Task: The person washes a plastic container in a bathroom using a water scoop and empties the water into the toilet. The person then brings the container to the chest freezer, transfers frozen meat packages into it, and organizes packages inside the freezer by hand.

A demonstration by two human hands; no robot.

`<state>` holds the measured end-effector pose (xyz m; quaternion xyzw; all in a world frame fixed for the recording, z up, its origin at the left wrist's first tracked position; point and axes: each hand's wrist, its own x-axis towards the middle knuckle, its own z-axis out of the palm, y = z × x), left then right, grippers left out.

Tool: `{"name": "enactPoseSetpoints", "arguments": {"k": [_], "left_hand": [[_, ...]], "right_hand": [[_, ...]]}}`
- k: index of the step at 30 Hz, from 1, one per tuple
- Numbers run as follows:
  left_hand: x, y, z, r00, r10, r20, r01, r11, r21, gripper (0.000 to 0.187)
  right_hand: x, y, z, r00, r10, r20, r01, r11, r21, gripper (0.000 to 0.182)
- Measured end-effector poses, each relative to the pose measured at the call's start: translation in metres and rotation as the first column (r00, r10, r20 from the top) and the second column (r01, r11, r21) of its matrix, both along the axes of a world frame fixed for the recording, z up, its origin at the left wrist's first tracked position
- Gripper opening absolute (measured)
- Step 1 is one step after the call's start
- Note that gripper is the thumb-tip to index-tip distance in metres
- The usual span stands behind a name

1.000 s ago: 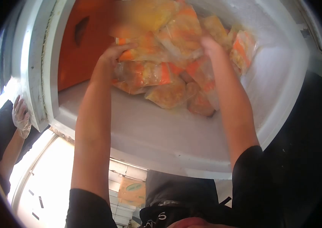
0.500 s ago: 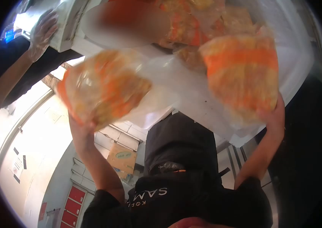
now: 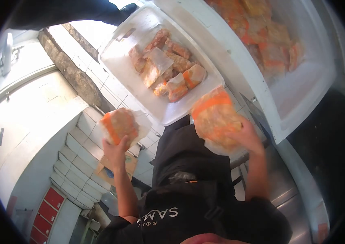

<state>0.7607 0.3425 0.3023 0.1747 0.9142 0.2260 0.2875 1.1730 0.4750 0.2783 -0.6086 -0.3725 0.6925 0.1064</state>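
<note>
My left hand (image 3: 116,151) grips a clear plastic bag with an orange band (image 3: 120,125), holding pale orange food, left of my apron. A second, larger bag of the same kind (image 3: 215,118) is in my right hand (image 3: 243,136), on the right. Both bags are in the air near the lower end of a white tub (image 3: 117,57). Several similar bags and reddish-brown packs (image 3: 176,55) lie inside that tub. Upper right, another white tub (image 3: 292,107) holds more orange-banded bags (image 3: 272,49).
A pale counter edge (image 3: 258,81) runs beside the right tub. A cardboard box (image 3: 129,164) sits low behind my left forearm. Red lockers (image 3: 48,209) stand at lower left. Another person's dark-clothed leg and shoe (image 3: 128,9) show at the top.
Both bags have moved lower and farther from the camera, away from the right tub. The tub on the floor is now in full view. The other person's gloved hand has left view.
</note>
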Motion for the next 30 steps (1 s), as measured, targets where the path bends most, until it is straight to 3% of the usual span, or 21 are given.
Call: {"name": "enactPoseSetpoints", "arguments": {"k": [1,7,8,10,11,12,14,15,16,19,21,23,24,26,27,28,30], "left_hand": [[0.001,-0.008,-0.011,0.991,0.063,0.120,-0.073,0.994,0.080,0.048],[0.022,-0.035,-0.101,0.949,0.005,0.316,-0.071,0.978,0.198,0.046],[0.028,-0.030,-0.112,0.948,-0.002,0.319,-0.067,0.976,0.206,0.046],[0.040,-0.019,-0.129,0.980,-0.117,0.164,0.110,0.993,0.049,0.043],[0.043,-0.010,-0.136,0.973,-0.146,0.177,0.160,0.985,-0.067,0.046],[0.043,-0.007,-0.152,0.963,-0.186,0.193,0.197,0.980,-0.038,0.046],[0.042,-0.011,-0.183,0.856,-0.507,0.096,0.500,0.861,0.089,0.054],[0.049,0.006,-0.168,0.838,-0.535,0.106,0.523,0.843,0.121,0.059],[0.061,0.033,-0.144,0.844,-0.525,0.114,0.516,0.851,0.098,0.052],[0.088,0.106,-0.089,0.766,-0.642,-0.010,0.624,0.741,0.249,0.040],[0.122,0.166,-0.045,0.703,-0.697,-0.141,0.695,0.630,0.346,0.028],[0.165,0.223,-0.015,0.654,-0.736,-0.175,0.716,0.527,0.459,0.023],[0.193,0.252,-0.003,0.631,-0.755,-0.177,0.712,0.474,0.519,0.020],[0.251,0.306,-0.003,0.546,-0.834,-0.087,0.721,0.414,0.555,0.016],[0.285,0.332,-0.015,0.497,-0.868,-0.020,0.712,0.394,0.581,0.014],[0.320,0.357,-0.033,0.445,-0.894,0.047,0.701,0.380,0.604,0.012],[0.389,0.395,-0.076,0.247,-0.969,0.006,0.883,0.227,0.411,0.019]], "right_hand": [[-0.012,-0.015,-0.024,0.999,-0.040,0.024,0.041,0.999,-0.032,0.046],[-0.069,-0.072,-0.159,0.978,-0.148,0.149,0.154,0.988,-0.029,0.049],[-0.082,-0.068,-0.159,0.977,-0.153,0.150,0.158,0.987,-0.020,0.049],[-0.110,-0.061,-0.151,0.932,-0.052,0.359,0.090,0.992,-0.092,0.049],[-0.113,-0.074,-0.172,0.976,-0.058,0.208,0.083,0.990,-0.114,0.047],[-0.114,-0.083,-0.193,0.995,-0.080,0.060,0.086,0.990,-0.114,0.045],[-0.120,-0.071,-0.157,0.992,-0.063,-0.113,0.042,0.983,-0.178,0.044],[-0.118,-0.057,-0.132,0.983,-0.048,-0.175,0.021,0.988,-0.154,0.045],[-0.112,-0.039,-0.105,0.970,-0.026,-0.240,-0.006,0.991,-0.131,0.046],[-0.058,0.029,-0.030,0.885,-0.019,-0.466,0.025,1.000,0.008,0.038],[-0.004,0.082,0.014,0.845,-0.191,-0.499,0.247,0.968,0.047,0.032],[0.067,0.129,-0.007,0.834,-0.385,-0.396,0.478,0.862,0.170,0.029],[0.104,0.154,-0.023,0.817,-0.517,-0.256,0.570,0.791,0.223,0.028],[0.178,0.202,-0.077,0.719,-0.695,-0.028,0.647,0.654,0.393,0.029],[0.215,0.223,-0.111,0.662,-0.747,0.058,0.633,0.599,0.490,0.031],[0.251,0.246,-0.139,0.706,-0.672,0.223,0.455,0.672,0.584,0.043],[0.297,0.288,-0.170,0.705,-0.587,0.398,0.264,0.738,0.621,0.058]]}}
